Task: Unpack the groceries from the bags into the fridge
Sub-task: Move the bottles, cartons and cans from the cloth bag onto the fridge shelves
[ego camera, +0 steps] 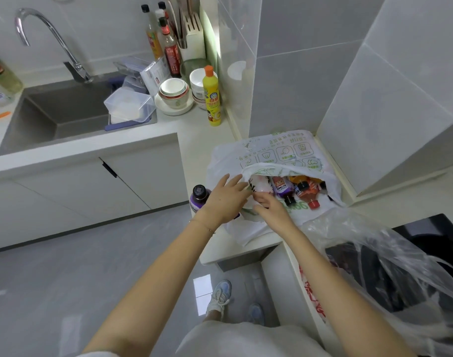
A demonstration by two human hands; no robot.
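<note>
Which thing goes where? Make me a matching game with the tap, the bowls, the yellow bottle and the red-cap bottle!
Things:
1 tap
2 bowls
3 yellow bottle
4 red-cap bottle

Places or looks:
A inside the white bag
B over the sink
C stacked on a plate
D upright, with an orange cap

Pairs: 1-B, 2-C, 3-D, 4-A

We note the white desk point(194, 140) bears a printed white bag point(284, 150), a purple bottle point(198, 195) upright just beside it, a yellow bottle point(212, 99) and stacked bowls point(173, 92) further back.
</note>
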